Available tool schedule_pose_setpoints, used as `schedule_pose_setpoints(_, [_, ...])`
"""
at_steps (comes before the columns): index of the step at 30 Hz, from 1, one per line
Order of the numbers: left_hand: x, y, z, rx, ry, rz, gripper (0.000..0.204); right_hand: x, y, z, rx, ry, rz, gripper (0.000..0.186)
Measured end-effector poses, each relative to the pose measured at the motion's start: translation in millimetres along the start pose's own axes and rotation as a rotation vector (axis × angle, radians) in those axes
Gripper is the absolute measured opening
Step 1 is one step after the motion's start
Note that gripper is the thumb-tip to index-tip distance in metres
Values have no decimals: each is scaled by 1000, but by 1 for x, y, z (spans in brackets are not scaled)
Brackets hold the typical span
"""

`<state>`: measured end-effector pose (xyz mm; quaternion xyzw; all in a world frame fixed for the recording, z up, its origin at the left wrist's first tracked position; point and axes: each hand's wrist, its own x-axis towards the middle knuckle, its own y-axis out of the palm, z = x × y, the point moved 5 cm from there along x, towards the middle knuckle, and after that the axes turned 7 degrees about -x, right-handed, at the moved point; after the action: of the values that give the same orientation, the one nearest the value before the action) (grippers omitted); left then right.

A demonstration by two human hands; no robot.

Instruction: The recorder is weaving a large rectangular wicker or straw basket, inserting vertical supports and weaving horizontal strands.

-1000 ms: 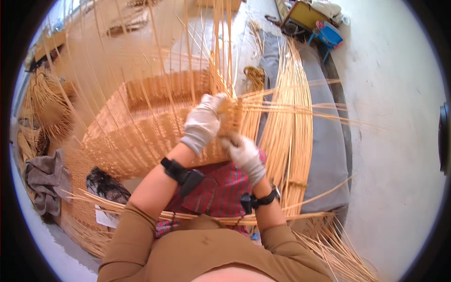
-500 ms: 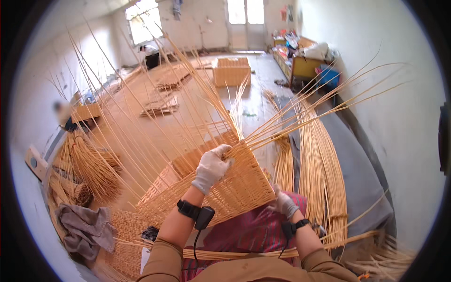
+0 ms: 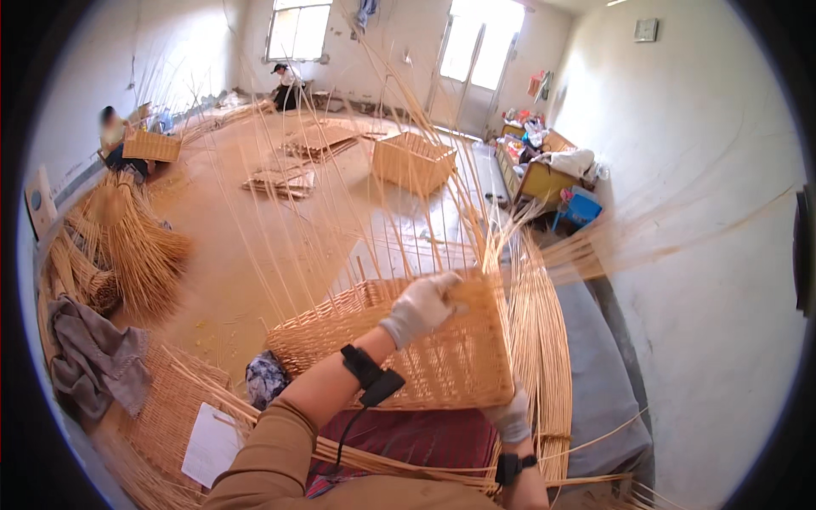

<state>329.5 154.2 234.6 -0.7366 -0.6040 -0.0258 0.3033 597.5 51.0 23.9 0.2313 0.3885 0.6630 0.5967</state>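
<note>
A: Where is the wicker basket (image 3: 467, 357) seen now?
B: It is held in front of the body, by the red striped cloth (image 3: 416, 446). Its lower edge is shown almost level; half a second ago it was slanted up to the right.
A: And the left hand (image 3: 425, 306)?
B: The upper rim is gripped by its gloved fingers near the right corner, as it was before, though the fingertips are blurred.
A: The right hand (image 3: 510, 416)?
B: It is placed at the lower right corner. The fingers are now mostly hidden by the basket, so whether that corner is grasped cannot be told; more of them was exposed earlier.
A: Has anything else been altered?
B: The long rods (image 3: 586, 251) at the right are smeared by motion, where they were sharply seen before. More of the white sheet (image 3: 211, 446) is uncovered at the lower left.
</note>
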Motion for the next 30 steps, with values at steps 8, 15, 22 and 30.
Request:
schedule_pose_setpoints(8, [-15,4,-14,55,-17,104,39,-60,-4,-43,-520,26,-41,61])
schedule_pose_setpoints(15, [-136,-36,-11,-185,5,137,36,-109,-4,-106,-453,300,134,71])
schedule_pose_setpoints(22, [-137,-18,-17,-47,228,128,41,-100,-9,-119,-301,224,-229,88])
schedule_pose_setpoints(30, [-114,6,17,-136,80,148,47,-75,-40,-133,-289,11,-237,88])
